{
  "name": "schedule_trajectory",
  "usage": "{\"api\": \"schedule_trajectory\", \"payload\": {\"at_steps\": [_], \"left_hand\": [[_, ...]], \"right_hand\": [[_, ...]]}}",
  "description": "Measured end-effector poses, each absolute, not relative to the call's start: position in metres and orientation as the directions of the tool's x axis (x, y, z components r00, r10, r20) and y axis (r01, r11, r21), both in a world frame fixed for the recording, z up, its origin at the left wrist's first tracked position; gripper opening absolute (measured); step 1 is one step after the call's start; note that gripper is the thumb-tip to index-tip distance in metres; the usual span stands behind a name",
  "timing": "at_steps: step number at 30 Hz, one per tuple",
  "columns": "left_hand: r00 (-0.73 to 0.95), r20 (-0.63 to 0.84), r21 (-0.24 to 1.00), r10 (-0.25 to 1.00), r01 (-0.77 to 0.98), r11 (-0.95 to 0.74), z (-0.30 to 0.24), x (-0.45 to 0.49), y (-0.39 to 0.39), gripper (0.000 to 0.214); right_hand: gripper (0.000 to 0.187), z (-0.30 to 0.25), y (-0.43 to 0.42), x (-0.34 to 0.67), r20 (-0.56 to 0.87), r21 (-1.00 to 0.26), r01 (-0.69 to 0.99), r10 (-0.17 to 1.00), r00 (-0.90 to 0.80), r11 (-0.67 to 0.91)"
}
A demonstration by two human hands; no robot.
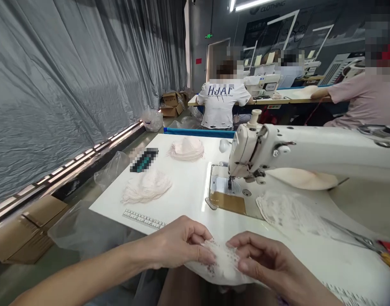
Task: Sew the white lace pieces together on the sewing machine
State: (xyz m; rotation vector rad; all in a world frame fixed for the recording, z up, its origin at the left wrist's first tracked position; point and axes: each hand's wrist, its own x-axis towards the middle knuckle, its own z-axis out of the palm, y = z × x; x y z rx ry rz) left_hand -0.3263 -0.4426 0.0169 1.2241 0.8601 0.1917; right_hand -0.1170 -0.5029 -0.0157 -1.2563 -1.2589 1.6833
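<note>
At the near edge of the white sewing table [185, 191], my left hand [177, 244] and my right hand [265, 261] both pinch a small white lace piece [222, 259]. The fingers of each hand are closed on its edges, with the piece held between them just over the table's rim. A white industrial sewing machine [309, 148] stands just beyond, its needle and presser foot [229, 182] over the metal plate. Another lace piece [287, 212] lies flat to the right of the needle plate.
Two piles of white lace pieces [146, 187] [186, 148] sit on the table's left part. Scissors [367, 242] lie at the right edge. A printed ruler [143, 219] marks the front edge. Cardboard boxes [29, 231] and plastic bags lie on the floor left. Other people sit at machines behind.
</note>
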Motion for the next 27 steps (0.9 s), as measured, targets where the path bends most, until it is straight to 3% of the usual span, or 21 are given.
{"api": "schedule_trajectory", "payload": {"at_steps": [8, 12, 19, 27], "left_hand": [[0.709, -0.532, 0.811, 0.462, 0.27, 0.519, -0.001, -0.335, -0.48, 0.03], [0.671, -0.578, 0.79, 0.464, 0.318, 0.524, -0.011, -0.339, -0.493, 0.034], [0.649, -0.606, 0.769, 0.459, 0.332, 0.546, -0.025, -0.344, -0.508, 0.034], [0.677, -0.604, 0.752, 0.421, 0.308, 0.583, -0.039, -0.347, -0.513, 0.032]], "right_hand": [[0.025, -0.023, -0.544, -0.114, -0.292, -0.955, 0.194, 0.82, -0.492, -0.224], [0.023, -0.029, -0.561, -0.122, -0.33, -0.938, 0.26, 0.816, -0.474, -0.228], [0.029, -0.049, -0.58, -0.13, -0.316, -0.941, 0.056, 0.812, -0.491, -0.333], [0.03, -0.055, -0.585, -0.13, -0.385, -0.891, -0.015, 0.773, -0.505, -0.453]]}}
